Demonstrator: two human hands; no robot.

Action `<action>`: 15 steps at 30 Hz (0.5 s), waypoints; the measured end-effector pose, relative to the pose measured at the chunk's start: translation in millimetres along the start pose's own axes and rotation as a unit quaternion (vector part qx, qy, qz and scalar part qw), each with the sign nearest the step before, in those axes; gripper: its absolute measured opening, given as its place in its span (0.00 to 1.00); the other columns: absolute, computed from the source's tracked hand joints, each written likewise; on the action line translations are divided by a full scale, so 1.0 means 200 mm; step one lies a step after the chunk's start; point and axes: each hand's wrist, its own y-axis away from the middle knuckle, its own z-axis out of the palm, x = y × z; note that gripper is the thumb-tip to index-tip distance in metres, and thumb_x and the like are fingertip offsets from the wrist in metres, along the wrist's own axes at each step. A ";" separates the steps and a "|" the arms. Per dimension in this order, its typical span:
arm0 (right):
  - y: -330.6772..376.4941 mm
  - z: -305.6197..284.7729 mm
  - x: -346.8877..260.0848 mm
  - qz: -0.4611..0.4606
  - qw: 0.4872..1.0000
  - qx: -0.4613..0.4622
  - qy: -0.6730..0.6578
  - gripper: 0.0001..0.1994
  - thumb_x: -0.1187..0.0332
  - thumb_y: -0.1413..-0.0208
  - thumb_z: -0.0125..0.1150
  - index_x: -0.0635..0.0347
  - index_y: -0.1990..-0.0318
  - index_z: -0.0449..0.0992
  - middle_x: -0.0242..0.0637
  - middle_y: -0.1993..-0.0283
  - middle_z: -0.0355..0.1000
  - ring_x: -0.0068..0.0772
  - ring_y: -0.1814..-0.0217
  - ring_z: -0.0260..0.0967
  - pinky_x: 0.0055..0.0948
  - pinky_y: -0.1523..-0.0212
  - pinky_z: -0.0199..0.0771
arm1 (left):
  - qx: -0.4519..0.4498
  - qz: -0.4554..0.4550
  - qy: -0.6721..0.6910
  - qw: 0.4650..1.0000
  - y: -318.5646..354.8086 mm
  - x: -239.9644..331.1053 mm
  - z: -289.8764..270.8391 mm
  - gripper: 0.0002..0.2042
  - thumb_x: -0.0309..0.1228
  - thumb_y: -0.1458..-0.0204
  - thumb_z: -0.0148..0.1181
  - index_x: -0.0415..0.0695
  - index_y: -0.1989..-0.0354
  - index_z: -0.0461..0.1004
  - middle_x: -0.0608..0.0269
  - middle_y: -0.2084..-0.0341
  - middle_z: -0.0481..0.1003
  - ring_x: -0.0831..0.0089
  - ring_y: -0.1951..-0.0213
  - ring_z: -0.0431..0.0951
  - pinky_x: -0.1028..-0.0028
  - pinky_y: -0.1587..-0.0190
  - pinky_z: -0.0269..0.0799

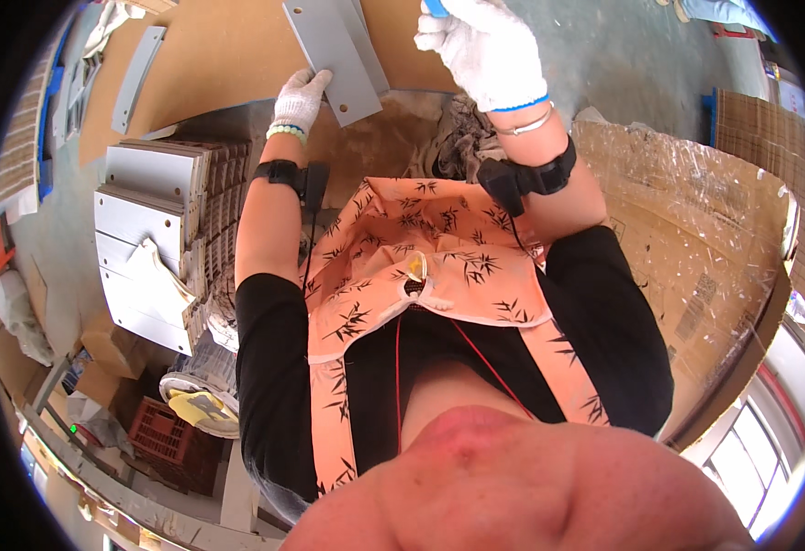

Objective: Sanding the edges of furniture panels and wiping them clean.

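My left hand [298,101], in a white knit glove, grips the left edge of a flat grey panel [352,90] with a hole near each visible end. Part of a second grey panel [362,37] shows beneath it, and both lie on a brown board [228,50]. My right hand [490,55], also gloved, is raised to the right of the panels with its fingers closed on a small blue object [435,7]. The picture's upper edge cuts that object off, so its kind cannot be told.
Stacked grey panels [141,248] stand to my left with a pale scrap on them. Another grey strip [136,81] lies at the board's far left. A large cardboard sheet [696,239] is on my right, a crumpled dark cloth [465,138] ahead, and a red crate [164,432] lower left.
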 end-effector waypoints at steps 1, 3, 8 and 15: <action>0.00 0.01 0.00 -0.001 1.000 0.001 0.012 0.07 0.72 0.38 0.59 0.63 0.55 0.74 0.38 0.66 0.76 0.34 0.66 0.76 0.32 0.65 0.79 | -0.011 0.012 -0.030 0.999 -0.04 -0.01 0.01 0.20 0.40 0.41 0.59 0.34 0.49 0.77 0.58 0.60 0.81 0.71 0.60 0.79 0.72 0.55 0.73; 0.02 0.04 0.01 0.004 1.000 0.019 0.018 0.07 0.72 0.38 0.59 0.63 0.55 0.74 0.38 0.66 0.76 0.33 0.66 0.76 0.32 0.65 0.79 | -0.015 0.013 -0.051 0.998 -0.11 -0.04 0.03 0.22 0.41 0.40 0.58 0.33 0.47 0.76 0.56 0.57 0.80 0.70 0.58 0.79 0.71 0.53 0.73; 0.03 0.08 0.01 0.033 0.998 0.044 0.024 0.06 0.74 0.38 0.59 0.61 0.55 0.73 0.36 0.67 0.74 0.31 0.66 0.75 0.32 0.64 0.78 | -0.017 -0.012 -0.042 0.999 -0.22 -0.05 0.06 0.24 0.44 0.43 0.58 0.36 0.48 0.77 0.53 0.57 0.81 0.63 0.54 0.79 0.68 0.47 0.70; 0.01 -0.01 0.07 0.045 0.996 -0.011 0.081 0.13 0.68 0.38 0.59 0.65 0.51 0.73 0.40 0.58 0.74 0.32 0.59 0.71 0.33 0.55 0.74 | 0.018 -0.026 -0.215 0.976 -0.20 0.01 0.08 0.25 0.46 0.46 0.58 0.40 0.46 0.76 0.49 0.54 0.80 0.56 0.49 0.78 0.64 0.44 0.69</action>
